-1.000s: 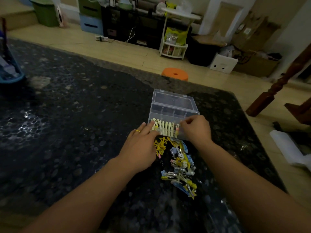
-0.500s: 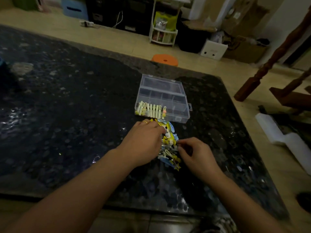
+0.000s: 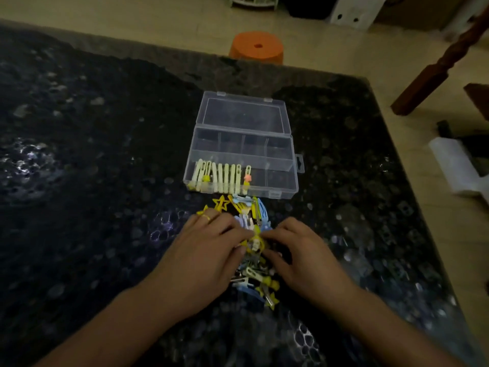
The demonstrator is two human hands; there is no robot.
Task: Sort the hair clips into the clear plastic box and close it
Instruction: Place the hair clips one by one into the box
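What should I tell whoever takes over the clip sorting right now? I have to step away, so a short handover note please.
Left hand: in the loose clip pile, fingers curled onto clips at its middle.
Right hand: same pile, fingertips pinching at a yellow clip.
Box: open on the table, lid folded back on the far side.
Done: a row of pale clips stands in the box's near-left compartment.
Left: the pile of yellow, blue and white clips between box and hands is unsorted; the other compartments look empty; the lid is not yet closed.
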